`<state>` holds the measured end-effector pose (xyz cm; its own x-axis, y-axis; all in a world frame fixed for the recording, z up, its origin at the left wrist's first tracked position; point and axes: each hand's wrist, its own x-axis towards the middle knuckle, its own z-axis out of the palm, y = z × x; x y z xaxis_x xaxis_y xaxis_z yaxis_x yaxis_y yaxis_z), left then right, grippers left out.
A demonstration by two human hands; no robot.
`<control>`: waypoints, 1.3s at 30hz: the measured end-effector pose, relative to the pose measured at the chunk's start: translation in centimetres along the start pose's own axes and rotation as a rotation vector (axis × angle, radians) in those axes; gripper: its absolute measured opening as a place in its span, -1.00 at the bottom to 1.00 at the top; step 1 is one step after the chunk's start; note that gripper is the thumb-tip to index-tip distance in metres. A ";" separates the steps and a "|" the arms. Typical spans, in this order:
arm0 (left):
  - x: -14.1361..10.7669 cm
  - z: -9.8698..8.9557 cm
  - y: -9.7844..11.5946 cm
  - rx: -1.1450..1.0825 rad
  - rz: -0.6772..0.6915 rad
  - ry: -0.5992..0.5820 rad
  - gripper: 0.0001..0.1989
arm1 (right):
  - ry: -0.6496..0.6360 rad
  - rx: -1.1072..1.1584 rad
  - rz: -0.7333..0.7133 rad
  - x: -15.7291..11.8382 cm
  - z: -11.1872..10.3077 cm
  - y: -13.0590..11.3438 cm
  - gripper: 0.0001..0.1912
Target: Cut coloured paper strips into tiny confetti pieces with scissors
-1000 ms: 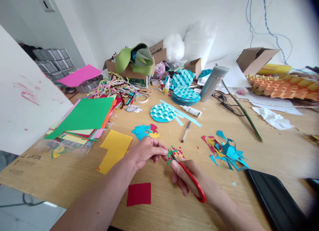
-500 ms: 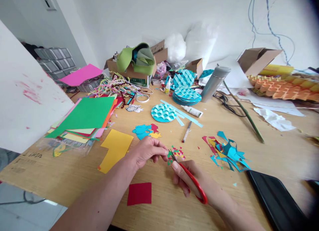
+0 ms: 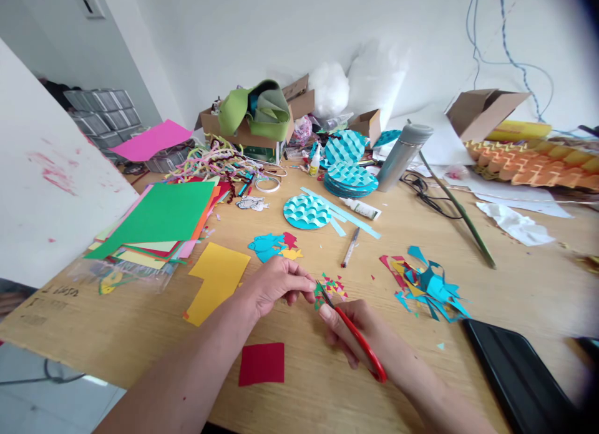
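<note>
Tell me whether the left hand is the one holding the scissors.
No, the red-handled scissors are in the right hand, while the fingers of the left hand are near the blade tips.

- A plain white wall point(image 3: 210, 41) at the back.
- A brown wood table point(image 3: 318, 403).
- Light, shiny floor tiles point(image 3: 56, 393).
- Blue cords point(image 3: 505, 25) by the wall.
- Soft, pale light.
</note>
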<state>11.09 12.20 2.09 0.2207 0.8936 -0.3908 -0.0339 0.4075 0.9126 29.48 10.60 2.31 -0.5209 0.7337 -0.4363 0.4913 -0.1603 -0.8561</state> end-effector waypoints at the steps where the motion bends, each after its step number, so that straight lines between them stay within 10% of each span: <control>1: 0.0 0.0 0.0 0.004 0.001 -0.002 -0.88 | -0.001 -0.002 0.006 0.0 0.0 0.0 -0.45; 39: 0.2 -0.1 -0.2 -0.043 0.046 -0.015 -0.84 | 0.050 0.027 0.096 0.2 -0.3 0.0 -0.44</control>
<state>11.02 12.29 1.80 0.2324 0.9088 -0.3464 -0.0857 0.3739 0.9235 29.56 10.90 2.34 -0.4364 0.7461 -0.5028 0.5181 -0.2485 -0.8184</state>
